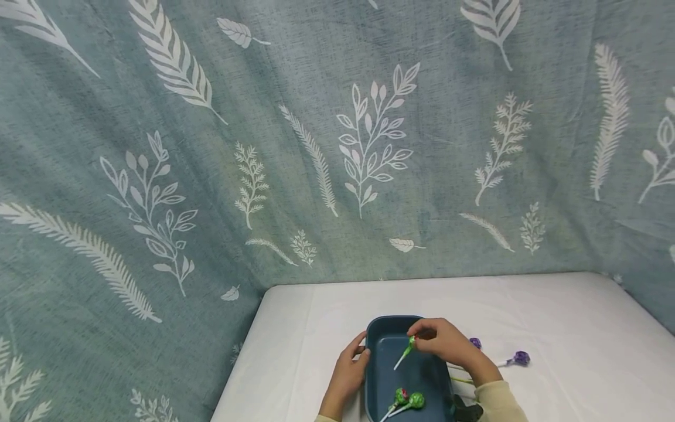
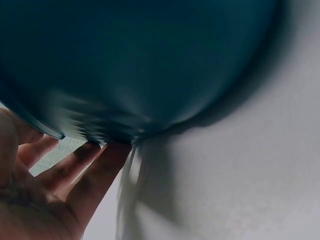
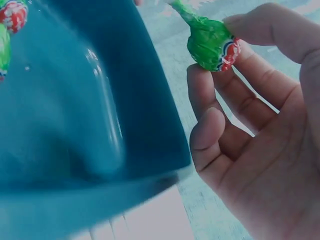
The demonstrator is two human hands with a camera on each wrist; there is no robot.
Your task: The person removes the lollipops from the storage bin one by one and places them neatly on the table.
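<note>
Green lollipop (image 1: pixel 408 350), and there it is, up over the far half of the blue tray (image 1: pixel 429 372), its white stick slanting down toward the tray's left edge! We start at the right hand (image 1: pixel 442 340), and it is grasping: thumb and fingers pinch the wrapped head, green with a red patch, while the right wrist view gives us another finger bent in toward the palm. Across we go to the left hand (image 1: pixel 348 369), released, its fingers extended and resting against the outside of the tray's left edge; from the left wrist we catch fingertips right up on that blue wall.

Down in the tray, close to its near edge, we have a red-patched lollipop (image 1: pixel 402 395) and, just to its right, a second green one (image 1: pixel 416 401), both sticks running toward the near left corner. Past the tray's right edge, a purple lollipop (image 1: pixel 521 358) lies toward the tabletop's right edge, and another purple head (image 1: pixel 476 343) peeks out from behind the right arm. A yellow-green stick (image 1: pixel 462 380) pokes out between tray and beige sleeve (image 1: pixel 501 398); by the near right corner sits a dark object (image 1: pixel 466 410) we cannot identify. Beyond the far edge of the white tabletop (image 1: pixel 295 340), we see a leaf-printed curtain (image 1: pixel 306 70).
</note>
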